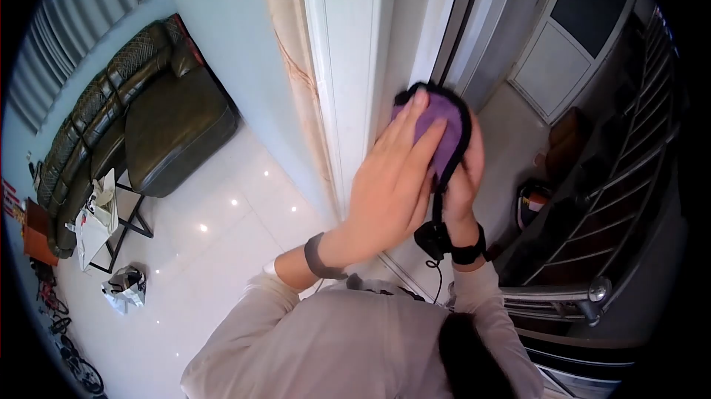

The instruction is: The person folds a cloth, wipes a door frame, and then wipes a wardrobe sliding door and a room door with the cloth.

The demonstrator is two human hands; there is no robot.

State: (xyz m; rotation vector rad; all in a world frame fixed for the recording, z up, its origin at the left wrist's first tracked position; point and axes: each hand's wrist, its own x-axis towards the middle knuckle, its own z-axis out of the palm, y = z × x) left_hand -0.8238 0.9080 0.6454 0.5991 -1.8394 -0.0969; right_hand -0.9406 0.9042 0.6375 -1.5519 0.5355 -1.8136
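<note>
A folded purple cloth with a black edge [444,143] is between my two hands, in front of a white door frame [355,66]. My left hand [392,180] lies over the near face of the cloth, its fingers stretched upward and pressed against it. From behind and to the right, my right hand [463,184] supports the cloth; most of its fingers are hidden by it. Each wrist wears a dark band, and a small black device with a thin cord [432,240] hangs by the right wrist.
A dark leather sofa [178,132] and a small table with white items [96,229] stand at left, with a plastic bag [126,288] on the tiled floor. To the right are a metal stair railing [592,292], a shoe [529,203] and a white door [559,58].
</note>
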